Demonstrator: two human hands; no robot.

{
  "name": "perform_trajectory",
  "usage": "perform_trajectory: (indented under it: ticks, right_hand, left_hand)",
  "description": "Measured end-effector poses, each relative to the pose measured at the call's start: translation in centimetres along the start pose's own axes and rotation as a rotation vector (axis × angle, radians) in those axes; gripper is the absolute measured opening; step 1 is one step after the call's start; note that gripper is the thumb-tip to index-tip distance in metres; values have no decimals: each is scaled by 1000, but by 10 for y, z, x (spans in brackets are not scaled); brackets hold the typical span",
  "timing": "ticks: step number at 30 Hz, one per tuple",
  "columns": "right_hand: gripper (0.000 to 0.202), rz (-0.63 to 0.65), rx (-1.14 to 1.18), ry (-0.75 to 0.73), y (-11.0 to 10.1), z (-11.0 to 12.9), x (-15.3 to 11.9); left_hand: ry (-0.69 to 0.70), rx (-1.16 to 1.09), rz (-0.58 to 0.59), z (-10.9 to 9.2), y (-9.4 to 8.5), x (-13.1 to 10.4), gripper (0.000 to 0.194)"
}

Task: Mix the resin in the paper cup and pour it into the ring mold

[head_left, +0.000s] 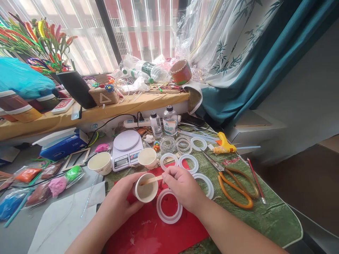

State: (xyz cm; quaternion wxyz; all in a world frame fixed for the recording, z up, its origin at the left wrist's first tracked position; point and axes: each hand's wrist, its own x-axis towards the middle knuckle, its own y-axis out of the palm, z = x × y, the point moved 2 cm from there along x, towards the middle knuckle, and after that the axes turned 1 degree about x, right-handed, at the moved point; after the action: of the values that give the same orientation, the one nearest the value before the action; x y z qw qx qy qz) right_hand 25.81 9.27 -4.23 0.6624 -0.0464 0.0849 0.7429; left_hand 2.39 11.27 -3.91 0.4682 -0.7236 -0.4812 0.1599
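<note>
Near the centre of the frame, my left hand (124,194) is curled around a small paper cup (152,198), thumb on the near side and fingers on the far side, with the cup's mouth tilted towards me. My right hand (181,185) pinches a flat wooden stick (153,180) between thumb and fingertips, its other fingers folded in; the stick slants over the rim, with its lower end inside the cup. What the cup contains is too unclear for me to tell.

Below my hands, at the bottom centre, lies a glossy red sheet (143,231), with a translucent white ring (169,220) on it, just beside my right hand. More such rings lie above and to the right of that hand. Above the cup, in the middle of the frame, a digital kitchen scale (126,141) stands between two other paper cups, one at its left (100,164) and one at its lower right (147,158). Behind these are two black-capped clear bottles (170,123). Right of centre, scissors with orange handles (247,203) lie near a red pencil (255,180), below a yellow glue gun (225,142), all on the green tablecloth (278,218).
</note>
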Motion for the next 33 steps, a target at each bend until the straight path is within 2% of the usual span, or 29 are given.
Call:
perform_trajectory:
  ticks: [8, 13, 15, 18, 20, 24, 33]
  right_hand:
    - [29, -41, -62, -87, -6, 4, -2]
    - [32, -95, -484, -378, -1, 13, -6]
    - [33, -34, -512, -314, 2, 12, -6]
    - [29, 66, -285, -96, 5, 5, -5]
    - [28, 42, -137, -43, 3, 3, -4]
    - [29, -56, -45, -62, -1, 2, -2]
    - [28, -86, -56, -112, -3, 2, -3]
  left_hand:
    - [-10, 0, 20, 0, 0, 0, 52]
    - [11, -10, 11, -1, -1, 1, 49]
    - [7, -15, 5, -2, -1, 0, 48]
    - [-8, -16, 2, -1, 0, 0, 47]
    - [-15, -19, 11, 0, 0, -1, 47]
    - [-17, -24, 23, 1, 0, -1, 50]
    - [-15, -24, 24, 2, 1, -1, 51]
